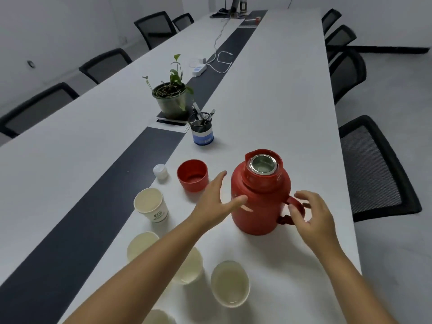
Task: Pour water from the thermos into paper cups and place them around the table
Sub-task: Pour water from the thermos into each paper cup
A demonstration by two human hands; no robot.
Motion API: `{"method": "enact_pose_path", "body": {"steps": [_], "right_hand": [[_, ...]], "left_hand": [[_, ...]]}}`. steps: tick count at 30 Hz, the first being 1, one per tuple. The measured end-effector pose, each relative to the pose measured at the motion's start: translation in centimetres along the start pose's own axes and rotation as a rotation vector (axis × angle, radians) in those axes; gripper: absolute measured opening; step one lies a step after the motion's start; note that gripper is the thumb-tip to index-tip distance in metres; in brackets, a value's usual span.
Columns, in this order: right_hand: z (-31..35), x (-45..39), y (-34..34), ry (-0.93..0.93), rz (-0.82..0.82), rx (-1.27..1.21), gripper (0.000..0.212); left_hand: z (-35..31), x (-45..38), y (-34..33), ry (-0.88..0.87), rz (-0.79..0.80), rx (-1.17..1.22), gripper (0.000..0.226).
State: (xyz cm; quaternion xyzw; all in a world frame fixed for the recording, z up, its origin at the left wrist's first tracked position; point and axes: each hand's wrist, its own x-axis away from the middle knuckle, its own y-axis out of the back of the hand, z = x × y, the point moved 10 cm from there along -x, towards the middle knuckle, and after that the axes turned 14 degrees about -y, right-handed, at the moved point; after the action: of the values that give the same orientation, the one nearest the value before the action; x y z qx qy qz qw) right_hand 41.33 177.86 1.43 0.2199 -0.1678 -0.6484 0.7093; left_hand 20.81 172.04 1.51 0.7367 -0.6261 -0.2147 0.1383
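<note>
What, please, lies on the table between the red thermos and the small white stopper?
In the head view, the red lid cup stands upright and open between the red thermos and the white stopper, with the left hand reaching in front.

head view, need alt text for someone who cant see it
Both hands reach around an uncapped red thermos on a long white table: the left hand open beside its body, the right hand at its handle. Its red lid cup and empty paper cups stand nearby.
</note>
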Motion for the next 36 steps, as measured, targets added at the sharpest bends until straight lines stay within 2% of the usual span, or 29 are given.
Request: {"method": "enact_pose_path", "body": {"steps": [1, 3, 5, 7, 9, 11, 14, 16, 18, 21, 26, 30, 36], "right_hand": [[1.0, 0.8, 0.7, 0.067, -0.084, 0.015, 0.021], [3.3, 3.0, 1.2, 0.204, -0.212, 0.022, 0.026], [6.1, 5.2, -0.2, 0.319, -0.237, 0.013, 0.03], [9.0, 6.7, -3.4, 0.41, -0.157, -0.007, 0.028], [11.7, 7.4, -7.9, 0.459, 0.0, 0.008, 0.024], [13.7, 7.6, -13.5, 0.483, 0.137, 0.155, 0.017], [14.1, 6.8, -22.2, 0.366, 0.348, 0.455, 0.032], [13.5, 6.3, -26.3, 0.305, 0.414, 0.654, 0.039], [13.1, 6.1, -28.6, 0.262, 0.436, 0.726, 0.041], [12.7, 6.0, -29.9, 0.233, 0.437, 0.734, 0.036], [12.6, 6.3, -30.5, 0.201, 0.446, 0.758, 0.028], [12.8, 6.6, -30.7, 0.201, 0.507, 0.814, 0.027], [13.2, 7.9, -31.9, 0.286, 0.528, 0.926, 0.023]], "left_hand": [[0.7, 1.2, 1.6, 0.034, -0.031, -0.06, 0.066], [1.6, 4.0, 5.9, 0.02, -0.148, -0.129, 0.058], [2.3, 6.9, 10.4, -0.005, -0.269, -0.198, 0.046], [3.9, 9.5, 14.2, 0.009, -0.347, -0.293, 0.04], [6.4, 11.3, 17.0, 0.064, -0.381, -0.342, 0.041], [9.7, 12.3, 18.5, 0.161, -0.359, -0.325, 0.048], [14.1, 12.0, 18.7, 0.242, -0.23, -0.243, 0.058], [16.1, 10.9, 18.0, 0.249, -0.151, -0.159, 0.065], [17.4, 9.6, 17.4, 0.243, -0.097, -0.072, 0.075], [18.3, 7.9, 16.5, 0.206, -0.035, 0.054, 0.082], [17.9, 6.5, 15.8, 0.087, 0.026, 0.147, 0.048], [17.9, 6.2, 15.5, 0.035, 0.047, 0.197, 0.058], [19.1, 6.0, 14.9, 0.027, 0.096, 0.191, 0.061]]}}
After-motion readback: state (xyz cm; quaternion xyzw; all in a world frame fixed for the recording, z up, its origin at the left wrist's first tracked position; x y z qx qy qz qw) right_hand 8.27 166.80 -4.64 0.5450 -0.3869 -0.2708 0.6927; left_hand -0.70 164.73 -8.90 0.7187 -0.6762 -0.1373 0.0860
